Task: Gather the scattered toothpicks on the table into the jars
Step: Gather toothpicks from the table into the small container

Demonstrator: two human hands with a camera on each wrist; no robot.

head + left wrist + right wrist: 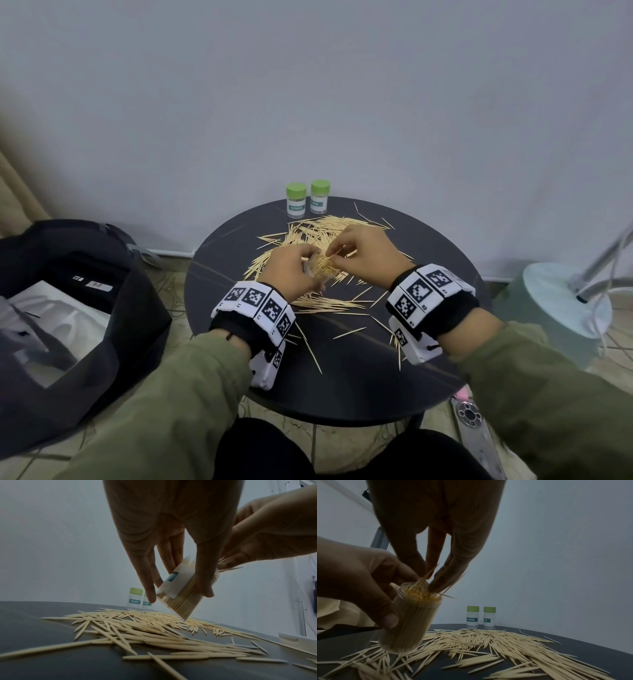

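The left hand has its grip wrapped round an open clear jar, thumb on one side and fingers on the other, holding it tilted above the surface with its mouth turned toward the other hand. The jar is packed nearly full of toothpicks standing on end. The right hand keeps a narrow grip, thumb and fingertips pinching a small bunch of toothpicks whose lower ends sit in the jar's mouth while a few tips splay out over the rim.

Below both hands, loose toothpicks lie scattered across the middle of the round dark surface, thickest under and behind the hands, with thinner strays running toward the near edge and the right side.

At the far edge of the surface, close to the wall, 2 capped jars with green lids stand upright just beside each other; the label on the left one reads "TOOTHPICK".

Both wrists wear white bands printed with black square markers, over olive sleeves. A dark open bag sits on the floor to the left.
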